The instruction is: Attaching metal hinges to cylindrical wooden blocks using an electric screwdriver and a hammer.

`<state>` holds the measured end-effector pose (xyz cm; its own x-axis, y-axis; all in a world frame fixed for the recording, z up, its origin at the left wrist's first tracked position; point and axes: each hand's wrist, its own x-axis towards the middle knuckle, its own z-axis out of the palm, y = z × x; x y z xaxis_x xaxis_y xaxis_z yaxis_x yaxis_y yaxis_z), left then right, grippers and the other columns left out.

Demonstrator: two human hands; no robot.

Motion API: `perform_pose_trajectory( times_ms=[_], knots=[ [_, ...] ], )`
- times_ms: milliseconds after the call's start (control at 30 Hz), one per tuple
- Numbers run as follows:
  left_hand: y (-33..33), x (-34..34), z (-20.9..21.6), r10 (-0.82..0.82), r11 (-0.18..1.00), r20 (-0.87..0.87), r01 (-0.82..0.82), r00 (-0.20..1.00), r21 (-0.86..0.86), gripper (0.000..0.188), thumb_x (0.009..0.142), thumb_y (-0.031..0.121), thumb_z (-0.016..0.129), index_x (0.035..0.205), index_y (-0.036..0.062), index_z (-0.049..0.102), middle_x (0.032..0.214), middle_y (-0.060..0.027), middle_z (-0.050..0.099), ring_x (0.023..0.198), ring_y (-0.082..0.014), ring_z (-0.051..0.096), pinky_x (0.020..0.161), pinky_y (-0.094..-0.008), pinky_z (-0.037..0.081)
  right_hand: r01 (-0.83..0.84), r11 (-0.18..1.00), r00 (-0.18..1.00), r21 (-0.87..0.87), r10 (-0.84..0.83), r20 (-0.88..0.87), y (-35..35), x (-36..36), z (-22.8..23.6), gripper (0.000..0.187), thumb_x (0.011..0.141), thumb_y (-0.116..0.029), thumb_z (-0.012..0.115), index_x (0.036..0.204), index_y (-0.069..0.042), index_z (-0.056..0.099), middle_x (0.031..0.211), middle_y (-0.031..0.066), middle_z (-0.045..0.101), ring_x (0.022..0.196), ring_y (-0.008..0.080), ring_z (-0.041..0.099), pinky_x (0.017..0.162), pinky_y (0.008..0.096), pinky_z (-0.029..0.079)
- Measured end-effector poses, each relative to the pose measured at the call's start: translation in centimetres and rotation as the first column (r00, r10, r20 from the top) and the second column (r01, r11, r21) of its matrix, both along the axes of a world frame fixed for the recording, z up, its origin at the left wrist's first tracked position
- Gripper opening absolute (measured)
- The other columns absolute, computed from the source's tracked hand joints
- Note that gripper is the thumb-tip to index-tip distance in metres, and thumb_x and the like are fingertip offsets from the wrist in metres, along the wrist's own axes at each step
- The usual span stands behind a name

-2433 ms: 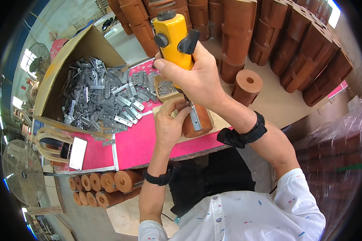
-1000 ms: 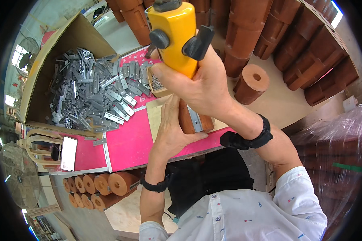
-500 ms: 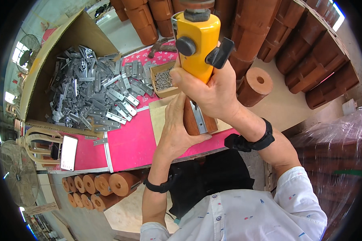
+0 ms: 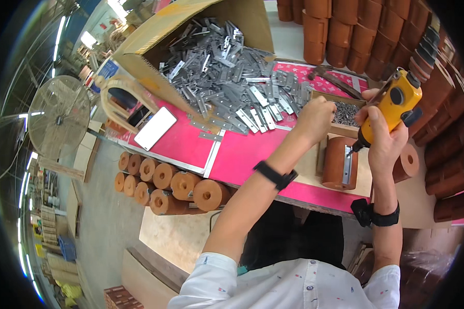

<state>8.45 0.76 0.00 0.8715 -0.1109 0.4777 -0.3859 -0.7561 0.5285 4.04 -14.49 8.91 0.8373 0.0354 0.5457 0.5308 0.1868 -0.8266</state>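
My right hand (image 4: 385, 141) grips a yellow power screwdriver (image 4: 399, 98), tilted so its bit meets a silver metal strip (image 4: 347, 172). That strip lies along the top of a reddish-brown cylinder (image 4: 333, 162), which rests on a pale board beside a narrow wooden piece. My left hand (image 4: 316, 121) is at the near left corner of a small cardboard tray of screws (image 4: 348, 112), fingers bent together. Whatever it may hold is hidden. Left of it spreads a heap of metal strips (image 4: 216, 72).
A large cardboard box (image 4: 245, 23) holds most of the strips. A hammer (image 4: 340, 82) lies behind the screw tray. A white-screened phone (image 4: 155, 129) leans at the table's left. More cylinders (image 4: 206, 194) lie under the table edge; others (image 4: 317, 36) stand behind and right. A fan (image 4: 59, 121) stands left.
My left hand has let go of the cylinder and moved to the screw tray. The screwdriver is now tilted to the right. The whole view has swung left.
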Motion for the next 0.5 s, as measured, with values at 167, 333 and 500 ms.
perform_pose_trajectory(
  times_ms=[167, 333, 500],
  knots=[
    [-1.0, 4.3, -1.3, 0.124, 0.959, -0.285, -0.041, 0.950, 0.280, 0.014, 0.078, 0.009, 0.064, 0.088, 0.0043, 0.073, 0.096, -0.0204, 0.067, 0.096, -0.0365, 0.064, 0.084, -0.0438, 0.052, -0.021, 1.000, 1.000, -0.005, 0.021, -0.003, 0.3, 0.2, -0.4, 0.021, 0.091, -0.005, 0.058, 0.111, 0.003, 0.054, 0.101, 0.0081, 0.063, 0.077, 0.0108, 0.059, 0.071, 0.0258, 0.050],
    [-1.8, 5.1, -1.9, 0.118, 0.976, -0.374, -0.039, 0.920, 0.212, 0.015, 0.077, 0.008, 0.062, 0.085, 0.0074, 0.074, 0.097, -0.0195, 0.068, 0.095, -0.0362, 0.065, 0.085, -0.0453, 0.051, -0.039, 0.999, 0.999, -0.017, 0.039, -0.003, 0.0, 0.4, -0.4, 0.027, 0.090, -0.002, 0.060, 0.115, 0.001, 0.051, 0.106, 0.0093, 0.064, 0.079, 0.0113, 0.061, 0.072, 0.0268, 0.052],
    [-1.9, 4.8, -2.6, 0.117, 0.985, -0.311, -0.070, 0.943, 0.158, 0.013, 0.078, 0.010, 0.063, 0.085, 0.0065, 0.073, 0.098, -0.0196, 0.068, 0.096, -0.0365, 0.064, 0.086, -0.0455, 0.051, 0.019, 1.000, 1.000, -0.015, -0.018, 0.018, 0.4, 0.2, -0.1, 0.016, 0.093, -0.009, 0.056, 0.104, 0.003, 0.056, 0.097, 0.0072, 0.062, 0.074, 0.0105, 0.057, 0.068, 0.0251, 0.047]
  ],
)
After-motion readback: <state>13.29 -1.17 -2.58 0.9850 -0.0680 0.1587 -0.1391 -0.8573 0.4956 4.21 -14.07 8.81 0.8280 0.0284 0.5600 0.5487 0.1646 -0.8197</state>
